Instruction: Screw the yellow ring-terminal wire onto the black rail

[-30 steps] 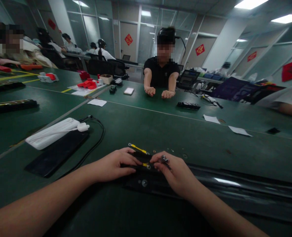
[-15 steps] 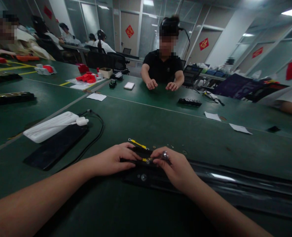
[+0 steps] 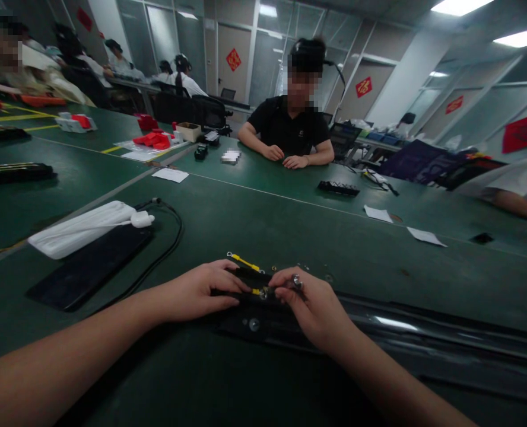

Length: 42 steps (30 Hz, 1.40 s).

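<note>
A long black glossy part lies across the green table, its left end under both hands. My left hand grips that end, fingers at the far side and thumb at the near side. A short yellow lead runs between my hands to a small metal fastener. My right hand is closed, thumb and forefinger pinched at the fastener; what they hold is too small to name. A shiny metal piece shows at its fingers. Beyond the part lies another yellow lead with ring ends.
On the left are a white power bank, a black phone-like slab and a black cable. Small washers lie beyond my right hand. Across the table sits a person in black; paper slips lie between.
The view has shifted slightly. The person opposite has brought their hands closer together and lower on the table. My own hands keep nearly the same pose at the fastener.
</note>
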Each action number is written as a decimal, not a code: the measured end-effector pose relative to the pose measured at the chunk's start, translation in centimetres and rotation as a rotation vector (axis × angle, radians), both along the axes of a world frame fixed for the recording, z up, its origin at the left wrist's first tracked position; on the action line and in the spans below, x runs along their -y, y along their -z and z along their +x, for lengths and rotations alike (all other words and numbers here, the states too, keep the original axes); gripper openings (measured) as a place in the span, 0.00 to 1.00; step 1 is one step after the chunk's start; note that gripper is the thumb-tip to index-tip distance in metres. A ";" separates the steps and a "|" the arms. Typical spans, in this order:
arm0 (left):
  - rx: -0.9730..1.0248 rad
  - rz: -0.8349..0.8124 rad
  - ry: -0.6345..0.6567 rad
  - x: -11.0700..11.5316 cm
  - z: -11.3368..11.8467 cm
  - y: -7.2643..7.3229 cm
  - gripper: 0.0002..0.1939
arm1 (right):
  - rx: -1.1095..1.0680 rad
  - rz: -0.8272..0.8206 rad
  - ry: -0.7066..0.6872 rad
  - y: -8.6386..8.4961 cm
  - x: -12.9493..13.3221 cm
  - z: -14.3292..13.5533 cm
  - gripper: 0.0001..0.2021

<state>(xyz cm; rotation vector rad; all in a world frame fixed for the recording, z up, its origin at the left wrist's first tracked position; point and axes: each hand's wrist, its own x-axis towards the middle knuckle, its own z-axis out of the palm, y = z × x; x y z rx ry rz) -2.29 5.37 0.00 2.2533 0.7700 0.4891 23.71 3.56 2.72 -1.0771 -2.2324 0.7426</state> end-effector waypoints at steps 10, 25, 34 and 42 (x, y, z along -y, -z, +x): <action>0.007 -0.002 -0.003 0.0 -0.1 0.1 0.15 | 0.001 0.026 -0.005 0.0 -0.2 0.0 0.03; 0.019 -0.040 -0.017 0.1 0.0 -0.1 0.15 | -0.068 0.005 -0.025 0.4 -0.1 0.3 0.07; 0.014 -0.040 -0.012 0.1 0.0 -0.2 0.15 | -0.021 -0.017 -0.031 0.0 0.0 0.1 0.07; 0.020 -0.035 -0.005 0.1 0.1 -0.2 0.15 | 0.006 -0.021 -0.027 -0.1 0.0 0.0 0.05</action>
